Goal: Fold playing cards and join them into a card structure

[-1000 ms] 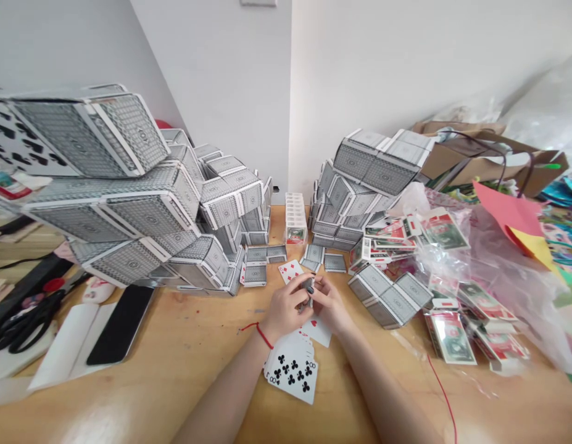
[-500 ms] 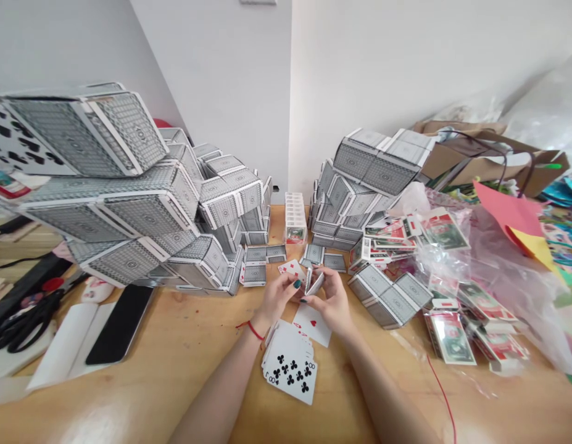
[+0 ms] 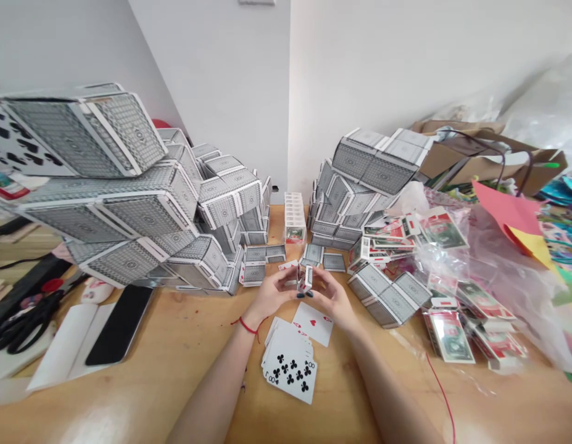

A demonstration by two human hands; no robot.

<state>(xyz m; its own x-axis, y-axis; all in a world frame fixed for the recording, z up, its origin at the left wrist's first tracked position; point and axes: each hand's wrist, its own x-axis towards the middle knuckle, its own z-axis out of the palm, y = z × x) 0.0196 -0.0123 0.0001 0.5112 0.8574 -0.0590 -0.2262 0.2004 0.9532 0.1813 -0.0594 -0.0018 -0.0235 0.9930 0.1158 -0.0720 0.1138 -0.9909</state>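
Observation:
Between my two hands, just above the wooden table (image 3: 142, 382), are folded playing cards (image 3: 308, 277) with a grey patterned back and white edges. My left hand (image 3: 279, 290) grips them from the left, a red cord around its wrist. My right hand (image 3: 331, 293) pinches the right side, dark nail polish showing at the fingertips. How many cards are in the grip I cannot tell. Below the hands lies a face-up ace of hearts (image 3: 316, 324), partly beside a loose pile of cards topped by the eight of clubs (image 3: 290, 373).
Stacked boxes folded from cards (image 3: 147, 216) rise at left, with another stack (image 3: 360, 179) at right. A row of card packs (image 3: 295, 222) stands between them. A phone (image 3: 120, 324) and scissors (image 3: 24, 324) lie left. Card boxes (image 3: 449, 336) and plastic wrap (image 3: 489, 265) crowd the right.
Both hands have come closer together and turned the folded cards, so a narrow patterned side now faces me. The pile and the stacks stay as they were.

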